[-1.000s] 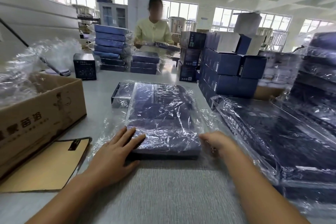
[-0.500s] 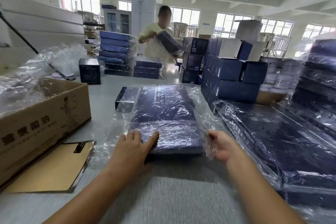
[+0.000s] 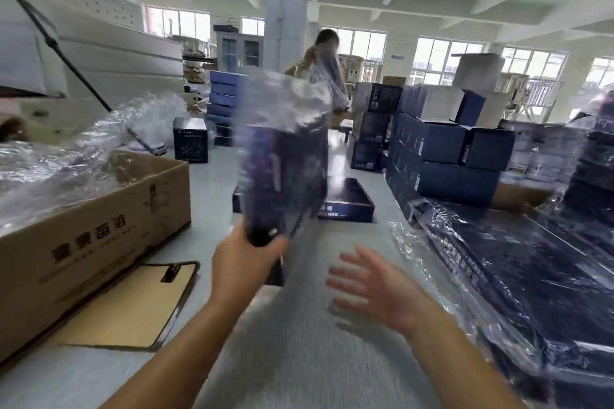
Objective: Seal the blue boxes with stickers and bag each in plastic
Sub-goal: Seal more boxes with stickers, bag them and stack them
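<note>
A flat dark blue box in a clear plastic bag (image 3: 285, 163) stands on end above the table, blurred by motion. My left hand (image 3: 244, 262) grips its lower end. The loose top of the bag rises above the box. My right hand (image 3: 368, 285) hovers to the right of it with fingers spread, holding nothing. Behind the raised box a second flat blue box (image 3: 345, 199) lies unbagged on the grey table (image 3: 299, 359).
A brown cardboard carton (image 3: 93, 239) full of plastic bags stands at left, a clipboard (image 3: 133, 302) in front of it. Bagged blue boxes (image 3: 518, 276) are piled at right, with stacked blue cartons (image 3: 445, 156) behind. A person works at the table's far end.
The bagged box lay flat under both hands. My left hand has lifted it upright off the table, my right hand has let go and opened, and the box beneath is uncovered.
</note>
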